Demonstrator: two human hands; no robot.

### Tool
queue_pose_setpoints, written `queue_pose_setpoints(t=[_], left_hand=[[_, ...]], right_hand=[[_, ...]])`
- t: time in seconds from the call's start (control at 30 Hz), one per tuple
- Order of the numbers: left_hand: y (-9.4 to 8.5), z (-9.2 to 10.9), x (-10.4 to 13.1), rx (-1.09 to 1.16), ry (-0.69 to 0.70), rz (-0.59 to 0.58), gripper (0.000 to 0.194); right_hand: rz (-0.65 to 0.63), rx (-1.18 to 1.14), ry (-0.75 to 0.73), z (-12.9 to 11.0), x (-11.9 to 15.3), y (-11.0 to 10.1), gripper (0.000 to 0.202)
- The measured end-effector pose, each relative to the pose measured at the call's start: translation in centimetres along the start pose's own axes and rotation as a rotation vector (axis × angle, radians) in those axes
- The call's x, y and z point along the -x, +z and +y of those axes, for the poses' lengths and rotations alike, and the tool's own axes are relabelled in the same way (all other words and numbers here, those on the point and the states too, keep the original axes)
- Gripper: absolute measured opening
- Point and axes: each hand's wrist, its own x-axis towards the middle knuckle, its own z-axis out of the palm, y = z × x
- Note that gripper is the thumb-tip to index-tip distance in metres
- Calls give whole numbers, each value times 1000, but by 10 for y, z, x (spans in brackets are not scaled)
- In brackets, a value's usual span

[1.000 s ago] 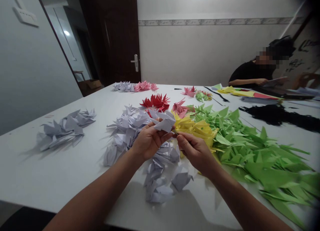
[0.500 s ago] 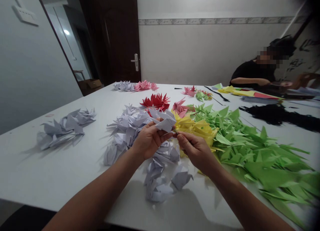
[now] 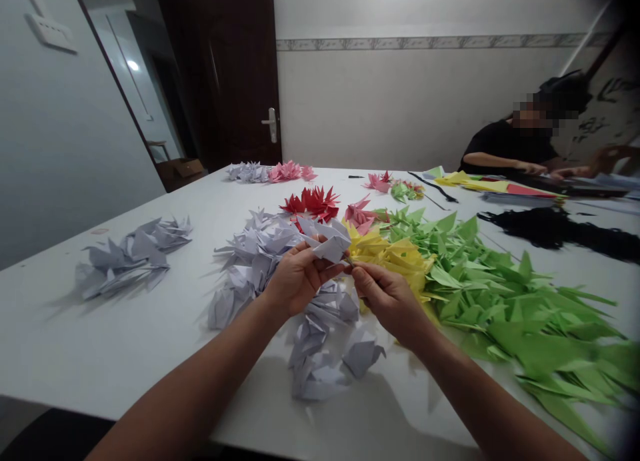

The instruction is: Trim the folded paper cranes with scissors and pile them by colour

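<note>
Left hand [image 3: 295, 284]: closed around a folded white paper origami piece [image 3: 327, 242], held above the white table [image 3: 125, 341].
Right hand [image 3: 387, 301]: fingertips pinched at that piece's lower tip.
Care: pinch lightly, so creases stay crisp.
Right: green folded paper pile [image 3: 500, 301].
</note>
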Motion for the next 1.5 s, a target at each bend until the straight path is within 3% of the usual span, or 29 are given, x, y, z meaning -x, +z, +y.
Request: queue_pose_setpoints(t=[0.33, 0.53, 0.63, 0.87, 1.0, 1.13, 1.23, 1.3, 1.33, 1.43, 1.5], left_hand=[[4, 5, 0, -116, 35, 31, 12], [-12, 15, -7, -603, 504, 139, 53], [-22, 17, -10, -840, 617, 144, 69], [-32, 24, -18, -1270, 735, 147, 66], [-27, 36, -13, -1473, 920, 159, 67], [-25, 58, 13, -1580, 1094, 190, 51], [-35, 63, 48, -1587, 1138, 230, 35], [-45, 52, 76, -1619, 1197, 147, 34], [-49, 42, 90, -1660, 1201, 32, 36], [-54, 3, 119, -1844, 1045, -441, 46], [-55, -19, 124, -1930, 996, -582, 46]], right_hand=[[2, -76, 65, 4, -2, -3, 44], [125, -200, 145, -2, -9, -13, 52], [169, -192, 158, -1, -12, -17, 55], [183, -25, 52, 22, -17, -19, 51], [213, 183, 22, 35, -20, -11, 54], [89, 324, -53, 33, -21, 4, 40], [-17, 349, -131, 25, -19, 8, 35], [15, 349, -128, 19, -18, 4, 36], [44, 351, -114, 17, -18, 0, 36], [50, 344, -88, 12, -18, -16, 38], [-68, 331, -67, 8, -18, -30, 43]])
